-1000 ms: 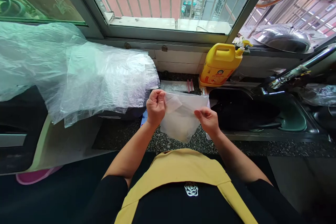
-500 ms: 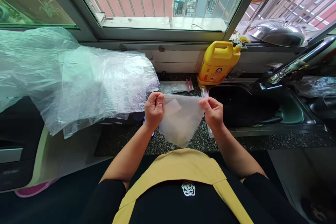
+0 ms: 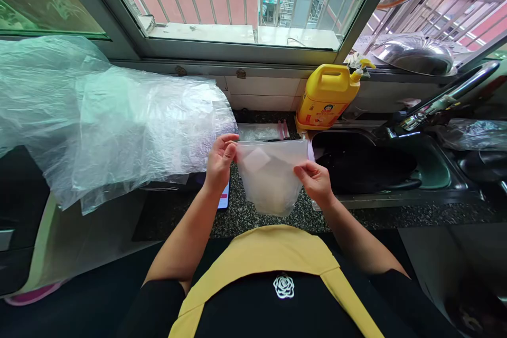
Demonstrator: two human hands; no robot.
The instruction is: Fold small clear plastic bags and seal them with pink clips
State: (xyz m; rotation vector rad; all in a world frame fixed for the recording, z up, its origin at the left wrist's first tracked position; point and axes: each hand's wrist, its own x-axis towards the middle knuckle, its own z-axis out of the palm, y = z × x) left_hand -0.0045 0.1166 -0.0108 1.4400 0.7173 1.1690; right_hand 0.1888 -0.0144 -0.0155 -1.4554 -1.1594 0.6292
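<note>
A frosted, translucent plastic bag (image 3: 273, 182) hangs over the speckled counter, its straight top edge facing the window. My left hand (image 3: 221, 162) pinches its upper left corner between thumb and fingers. On the other side my right hand (image 3: 314, 179) grips the right edge, a little below the top corner. Something pale and rounded shows dimly in the lower part of the bag, and a lighter square patch sits near the upper left. What these are cannot be made out through the plastic.
A yellow pump jug (image 3: 327, 97) stands behind the sink (image 3: 435, 163), which holds a dark pan (image 3: 364, 166). Large plastic sheeting (image 3: 119, 121) covers the left side. A flat clear packet (image 3: 259, 131) lies behind the bag; a phone-like screen (image 3: 224, 199) shows beside my left forearm.
My right hand has slid down from the bag's top corner to its side edge. My left hand has shifted slightly left, and the bag's lower end looks wider.
</note>
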